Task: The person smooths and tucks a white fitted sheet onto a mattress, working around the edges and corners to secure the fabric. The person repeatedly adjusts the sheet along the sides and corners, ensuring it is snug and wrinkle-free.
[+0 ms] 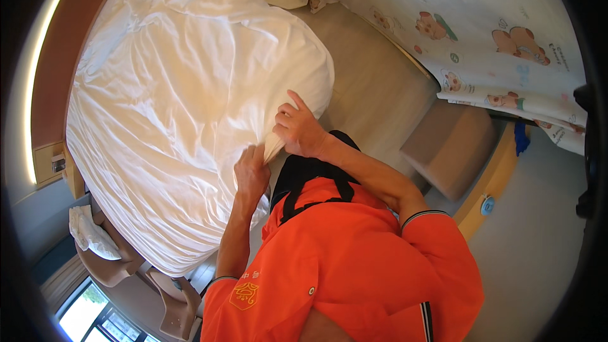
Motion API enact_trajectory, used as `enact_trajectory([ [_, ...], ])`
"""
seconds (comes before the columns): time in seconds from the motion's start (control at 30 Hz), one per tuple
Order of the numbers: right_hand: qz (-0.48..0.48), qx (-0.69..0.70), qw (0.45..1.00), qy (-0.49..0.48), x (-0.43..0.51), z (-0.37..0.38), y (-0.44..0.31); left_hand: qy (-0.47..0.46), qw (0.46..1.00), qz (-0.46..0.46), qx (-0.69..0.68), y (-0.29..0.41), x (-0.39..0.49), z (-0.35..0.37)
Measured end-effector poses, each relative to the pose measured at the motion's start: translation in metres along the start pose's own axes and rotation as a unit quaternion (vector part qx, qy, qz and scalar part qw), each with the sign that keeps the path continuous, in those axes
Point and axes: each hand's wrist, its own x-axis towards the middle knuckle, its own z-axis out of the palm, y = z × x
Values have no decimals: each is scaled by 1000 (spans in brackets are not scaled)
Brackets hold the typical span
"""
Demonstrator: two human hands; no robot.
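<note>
A wrinkled white sheet (190, 85) covers the bed before me, with long creases running towards its near side. My left hand (251, 171) grips a gathered piece of the sheet at the bed's edge, close to my waist. Just to the right, my right hand (301, 128) pinches the same gathered fold, its index finger sticking out. Between the two hands the bunched cloth (273, 145) stretches in a short, tight strip. My fingers hide part of the fold.
Brown chairs (175, 301) stand at lower left, one bearing a white pillow-like bundle (92, 232). A padded brown stool (451, 145) is at my right beside a wooden ledge (484, 185) with a round blue object (487, 205). A bear-print curtain (451, 19) hangs beyond the floor (375, 71).
</note>
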Motion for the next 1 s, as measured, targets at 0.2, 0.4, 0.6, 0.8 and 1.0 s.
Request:
enact_trajectory([
  [0.2, -52, -30, 994, 87, 1, 19, 35, -32, 967, -149, -206, 23, -12, -53],
  [0.4, -34, 28, 996, 81, -15, -1, 93, -33, 961, -263, -83, 50, -12, -45],
  [0.6, -36, 121, 991, -38, -5, -35, 99, 88, 978, -180, 62, 75, 14, 15],
  [0.8, -80, 102, 988, -80, 7, -35, 84, 244, 955, -155, 65, 119, 69, 69],
  [1.0, -69, 98, 991, 61, -10, -28, 90, 188, 962, -187, 64, 116, 70, 43],
])
